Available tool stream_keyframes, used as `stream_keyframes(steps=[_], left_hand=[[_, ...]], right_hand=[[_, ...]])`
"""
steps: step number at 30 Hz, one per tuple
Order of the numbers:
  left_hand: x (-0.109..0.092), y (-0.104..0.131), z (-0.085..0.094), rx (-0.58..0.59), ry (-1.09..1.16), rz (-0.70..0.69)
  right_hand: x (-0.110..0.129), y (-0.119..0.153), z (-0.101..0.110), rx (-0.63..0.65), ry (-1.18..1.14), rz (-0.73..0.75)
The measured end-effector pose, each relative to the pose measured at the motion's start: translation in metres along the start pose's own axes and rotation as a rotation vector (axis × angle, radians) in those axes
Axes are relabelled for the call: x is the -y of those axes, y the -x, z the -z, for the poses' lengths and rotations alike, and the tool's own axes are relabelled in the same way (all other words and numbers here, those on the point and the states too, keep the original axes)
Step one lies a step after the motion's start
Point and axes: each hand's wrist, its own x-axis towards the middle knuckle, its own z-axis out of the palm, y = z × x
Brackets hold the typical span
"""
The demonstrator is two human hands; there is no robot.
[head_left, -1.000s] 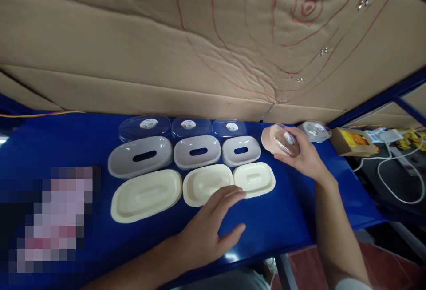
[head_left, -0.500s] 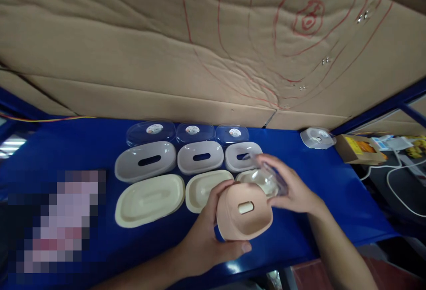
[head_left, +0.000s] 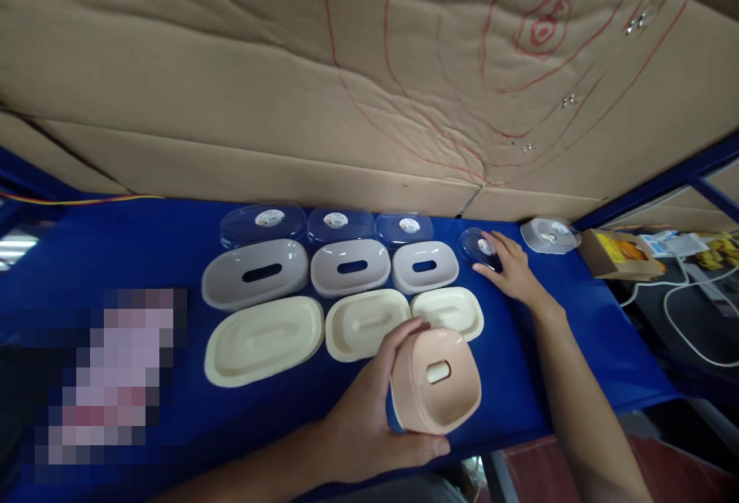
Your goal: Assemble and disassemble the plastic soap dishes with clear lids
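Note:
My left hand (head_left: pixel 375 418) grips a pink slotted container (head_left: pixel 456 403) above the front of the blue table; something cream shows through its slot. My right hand (head_left: pixel 511 268) holds a small clear lid (head_left: pixel 478 247) at the table's back right. Left of that lid are three clear lids with round labels, one being the small lid (head_left: pixel 404 229). In front of them stand three grey slotted trays, such as the large grey tray (head_left: pixel 222 280). Three cream trays form the nearest row, with the large cream tray (head_left: pixel 262 343) at left and the small cream tray (head_left: pixel 453 310) at right.
A clear-lidded container (head_left: pixel 548 235) stands at the back right corner. Beside it are a cardboard box (head_left: pixel 620 253) and white cables (head_left: pixel 684 306). Cardboard with red drawn lines (head_left: pixel 369 87) rises behind the blue table (head_left: pixel 138 249). A pixelated patch covers the left side.
My right hand has moved back and right with the clear lid, bringing it down to the table. The pink container in my left hand has shifted slightly right and toward me.

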Motion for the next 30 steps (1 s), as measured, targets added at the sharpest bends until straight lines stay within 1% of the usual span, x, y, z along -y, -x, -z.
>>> stream_keyframes(steps=[2,4,7,9,11,13,17,21,26,28,30], left_hand=[[0.001,0.001,0.0,-0.005,-0.019,-0.002],[0.002,0.002,0.0,-0.015,-0.034,0.001],[0.002,0.002,0.001,-0.008,-0.026,0.006],[0.001,0.002,0.001,0.014,-0.011,0.002],[0.001,0.002,0.001,0.04,-0.017,0.006],[0.002,0.002,0.001,0.063,-0.05,0.024],[0.0,0.002,0.002,0.11,-0.124,0.076],[-0.001,0.001,0.002,0.144,-0.14,0.074],[0.0,0.0,0.002,0.133,-0.122,0.056],[0.001,0.001,0.002,0.118,-0.109,0.056],[0.001,0.002,0.001,0.087,-0.07,0.051]], right_hand=[[0.001,0.002,0.004,-0.008,0.031,-0.048],[-0.002,0.005,0.011,-0.028,0.045,-0.145],[-0.01,0.009,0.021,-0.067,-0.028,-0.304],[-0.014,0.009,0.022,-0.085,-0.089,-0.342],[-0.014,0.007,0.018,-0.1,-0.127,-0.325],[-0.009,0.003,0.011,-0.132,-0.158,-0.303],[0.011,-0.004,-0.006,-0.207,-0.196,-0.263],[0.029,-0.006,-0.012,-0.24,-0.227,-0.219],[0.046,-0.01,-0.008,-0.196,-0.289,-0.118],[0.054,-0.011,0.0,-0.182,-0.309,-0.089],[0.066,-0.008,0.015,-0.2,-0.315,-0.076]])
